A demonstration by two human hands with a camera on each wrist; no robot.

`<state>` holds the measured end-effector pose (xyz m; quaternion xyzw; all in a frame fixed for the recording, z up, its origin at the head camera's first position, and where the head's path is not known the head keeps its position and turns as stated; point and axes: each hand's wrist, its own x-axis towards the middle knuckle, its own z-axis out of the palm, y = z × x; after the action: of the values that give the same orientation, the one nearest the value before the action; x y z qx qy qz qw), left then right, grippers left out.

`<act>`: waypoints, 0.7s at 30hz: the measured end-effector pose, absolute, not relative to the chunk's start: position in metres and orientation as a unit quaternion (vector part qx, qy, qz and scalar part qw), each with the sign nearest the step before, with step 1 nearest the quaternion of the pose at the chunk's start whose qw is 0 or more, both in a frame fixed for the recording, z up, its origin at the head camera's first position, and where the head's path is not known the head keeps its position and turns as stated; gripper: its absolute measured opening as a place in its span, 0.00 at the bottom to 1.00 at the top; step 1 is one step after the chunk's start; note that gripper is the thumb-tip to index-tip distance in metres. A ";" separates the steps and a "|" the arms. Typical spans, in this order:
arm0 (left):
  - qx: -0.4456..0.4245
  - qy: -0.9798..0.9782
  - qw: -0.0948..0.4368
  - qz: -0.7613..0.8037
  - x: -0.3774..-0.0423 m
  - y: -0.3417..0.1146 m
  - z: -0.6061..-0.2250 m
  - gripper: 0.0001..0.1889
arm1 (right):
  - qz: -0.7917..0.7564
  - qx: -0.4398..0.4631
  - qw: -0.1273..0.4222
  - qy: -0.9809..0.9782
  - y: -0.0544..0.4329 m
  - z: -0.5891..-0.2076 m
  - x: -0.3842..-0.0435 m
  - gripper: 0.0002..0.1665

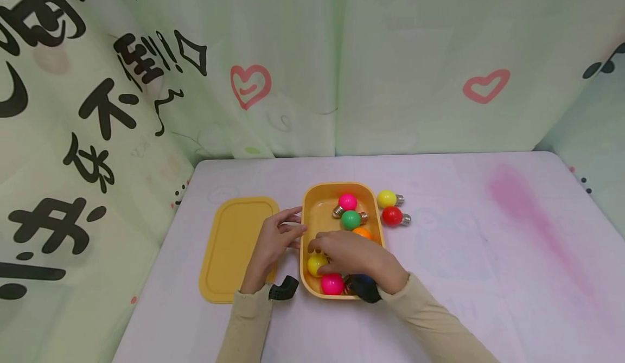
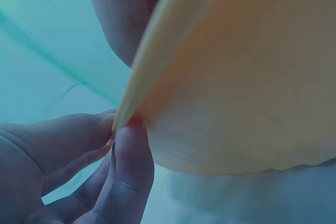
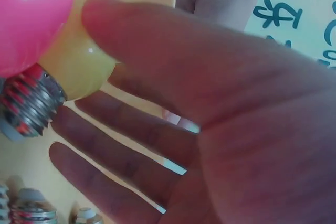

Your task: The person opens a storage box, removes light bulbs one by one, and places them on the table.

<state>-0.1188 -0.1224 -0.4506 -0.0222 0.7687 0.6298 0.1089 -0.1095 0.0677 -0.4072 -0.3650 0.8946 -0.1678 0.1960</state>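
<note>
An orange-yellow plastic box (image 1: 318, 216) holds several coloured light bulbs. My left hand (image 1: 275, 238) is at its left side, and in the left wrist view the thumb and fingers pinch the box's wall (image 2: 157, 51). Inside the near end, my right hand (image 1: 354, 252) holds a yellow light bulb (image 1: 316, 264) between thumb and fingers. A pink bulb (image 3: 31, 19) lies against that yellow one in the right wrist view, its metal screw base showing. Farther up the box are another pink bulb (image 1: 347, 202), a green bulb (image 1: 350, 220) and an orange bulb (image 1: 363, 233), partly covered by my right hand.
A flat orange-yellow lid (image 1: 239, 243) lies on the table left of the box, partly under my left forearm. Outside the box's right wall rest a yellow bulb (image 1: 387, 198) and a red bulb (image 1: 392, 216). A printed curtain (image 1: 381, 102) hangs behind the pale table (image 1: 464, 276).
</note>
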 end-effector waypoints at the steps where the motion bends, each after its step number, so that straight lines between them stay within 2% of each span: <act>1: -0.022 0.769 0.109 0.630 -0.119 -0.122 -0.451 0.26 | -0.164 -0.366 0.196 0.895 0.067 -0.407 -0.110 0.25; 14: -0.026 0.767 0.112 0.631 -0.120 -0.122 -0.450 0.26 | -0.162 -0.366 0.217 0.890 0.062 -0.410 -0.113 0.22; 21: -0.031 0.768 0.111 0.629 -0.119 -0.121 -0.450 0.26 | -0.164 -0.371 0.210 0.890 0.062 -0.406 -0.112 0.21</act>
<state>-0.1191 -0.1213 -0.4495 -0.0310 0.7685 0.6295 0.1107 -0.1123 0.0624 -0.4063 -0.3708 0.8896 -0.1639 0.2105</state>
